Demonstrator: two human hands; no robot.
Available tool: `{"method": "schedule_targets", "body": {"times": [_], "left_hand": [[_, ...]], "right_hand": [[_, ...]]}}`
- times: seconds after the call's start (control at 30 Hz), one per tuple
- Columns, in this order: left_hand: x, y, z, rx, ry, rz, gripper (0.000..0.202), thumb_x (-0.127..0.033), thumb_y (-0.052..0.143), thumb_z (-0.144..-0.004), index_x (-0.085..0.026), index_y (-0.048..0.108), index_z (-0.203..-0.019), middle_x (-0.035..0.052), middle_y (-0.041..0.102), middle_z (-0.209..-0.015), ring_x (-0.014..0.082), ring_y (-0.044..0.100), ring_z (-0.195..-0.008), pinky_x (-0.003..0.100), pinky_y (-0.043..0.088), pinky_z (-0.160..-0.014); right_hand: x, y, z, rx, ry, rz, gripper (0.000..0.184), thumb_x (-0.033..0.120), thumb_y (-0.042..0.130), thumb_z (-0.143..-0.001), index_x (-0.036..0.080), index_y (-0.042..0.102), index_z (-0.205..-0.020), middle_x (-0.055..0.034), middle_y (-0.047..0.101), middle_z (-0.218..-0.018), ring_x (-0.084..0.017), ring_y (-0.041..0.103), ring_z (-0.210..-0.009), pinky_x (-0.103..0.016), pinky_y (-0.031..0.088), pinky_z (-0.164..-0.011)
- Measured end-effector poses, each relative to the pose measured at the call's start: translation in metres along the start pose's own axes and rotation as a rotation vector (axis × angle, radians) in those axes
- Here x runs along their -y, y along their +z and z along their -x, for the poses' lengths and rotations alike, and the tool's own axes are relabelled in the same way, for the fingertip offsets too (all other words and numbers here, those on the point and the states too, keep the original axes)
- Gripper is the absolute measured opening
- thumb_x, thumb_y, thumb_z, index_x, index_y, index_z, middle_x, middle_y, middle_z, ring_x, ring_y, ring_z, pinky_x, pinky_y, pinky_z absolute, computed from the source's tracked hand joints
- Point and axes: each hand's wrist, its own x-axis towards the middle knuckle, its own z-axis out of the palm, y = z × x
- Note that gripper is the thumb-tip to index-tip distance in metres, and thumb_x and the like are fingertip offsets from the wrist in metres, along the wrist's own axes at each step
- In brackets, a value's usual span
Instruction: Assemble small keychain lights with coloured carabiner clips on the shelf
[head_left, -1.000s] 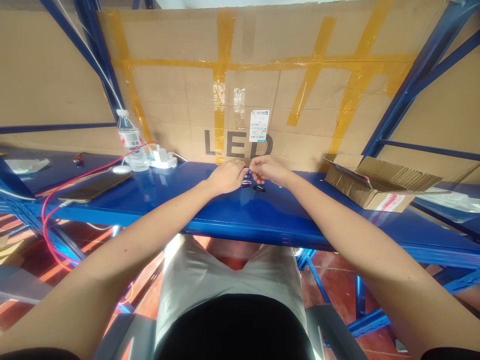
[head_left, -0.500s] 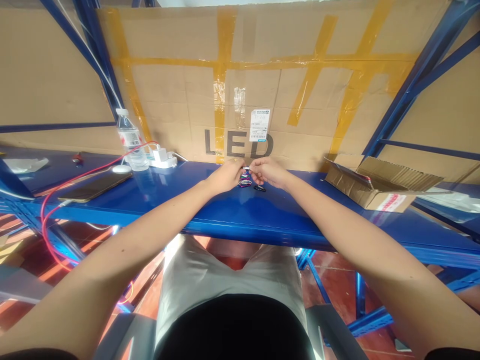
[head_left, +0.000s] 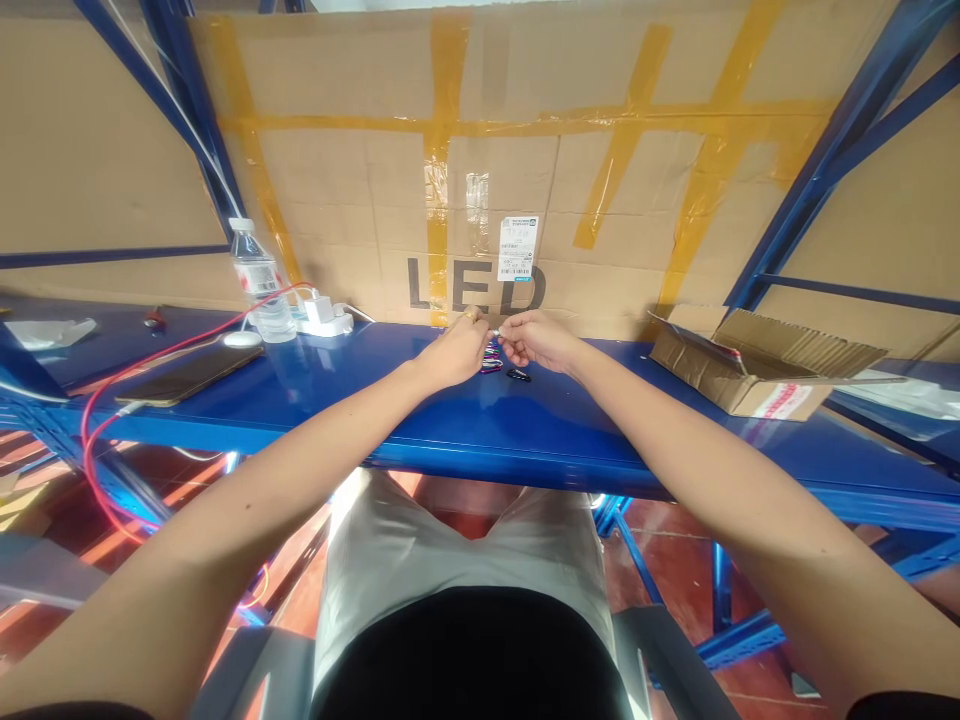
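Above the blue shelf top, my left hand and my right hand meet almost fingertip to fingertip. A small silvery-white piece shows between them; it is too small to name. My right thumb and forefinger pinch it. The left fingers are closed at its other end, but their tips are mostly hidden behind the back of that hand. Just below lies a little pile of coloured loops, pink, white and green, partly covered by my left hand. A small black oval piece, like a carabiner, rests under my right fingers.
To the left stand a water bottle, a white power strip and a dark flat device with a red cable. An open cardboard box sits at the right. A large taped carton walls off the back.
My left hand has turned slightly and shifted a little to the right, covering more of the coloured pile. My right hand has hardly moved.
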Motion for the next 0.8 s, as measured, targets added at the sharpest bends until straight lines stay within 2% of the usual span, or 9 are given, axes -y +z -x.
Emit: {"method": "schedule_targets", "body": {"times": [0.13,0.3,0.53,0.63,0.8], "left_hand": [[0.005,0.003,-0.003,-0.013,0.022,0.025,0.025,-0.026,0.040,-0.102,-0.017,0.059,-0.089,0.0151,0.055,-0.108,0.0258,0.058,-0.098,0.045,0.053,-0.094],[0.005,-0.003,-0.003,-0.055,0.062,0.071,0.021,-0.022,0.040,-0.100,-0.018,0.060,-0.093,0.0125,0.058,-0.100,0.0259,0.057,-0.097,0.044,0.051,-0.093],[0.002,-0.008,-0.001,-0.074,0.087,0.060,0.021,-0.022,0.041,-0.102,-0.020,0.059,-0.094,0.0120,0.059,-0.106,0.0251,0.057,-0.102,0.043,0.049,-0.097],[0.000,-0.011,0.000,-0.057,0.104,0.039,0.022,-0.019,0.040,-0.100,-0.018,0.062,-0.097,0.0136,0.063,-0.103,0.0267,0.059,-0.100,0.044,0.050,-0.095],[-0.003,-0.014,0.003,0.002,0.084,0.069,0.031,-0.014,0.040,-0.098,-0.016,0.068,-0.112,0.0139,0.072,-0.099,0.0274,0.067,-0.096,0.042,0.052,-0.088]], "right_hand": [[-0.001,0.000,0.000,0.016,0.004,0.013,0.023,0.011,0.066,-0.087,0.016,0.058,-0.067,-0.0035,0.060,-0.053,-0.013,0.053,-0.043,-0.023,0.037,-0.039],[0.004,0.003,0.004,0.023,0.001,-0.040,0.022,0.011,0.066,-0.086,0.017,0.056,-0.067,-0.0024,0.058,-0.052,-0.012,0.051,-0.043,-0.022,0.035,-0.038],[0.008,0.005,0.007,0.048,-0.001,-0.076,0.024,0.013,0.066,-0.087,0.018,0.054,-0.066,-0.0006,0.054,-0.050,-0.011,0.048,-0.041,-0.022,0.032,-0.037],[0.006,0.005,0.006,0.031,-0.096,0.058,0.025,0.014,0.063,-0.090,0.019,0.054,-0.068,0.0005,0.055,-0.049,-0.011,0.049,-0.042,-0.022,0.033,-0.038],[0.001,0.005,0.003,-0.058,-0.283,0.391,0.025,0.014,0.060,-0.092,0.020,0.053,-0.069,0.0016,0.059,-0.053,-0.012,0.052,-0.047,-0.023,0.039,-0.046]]}}
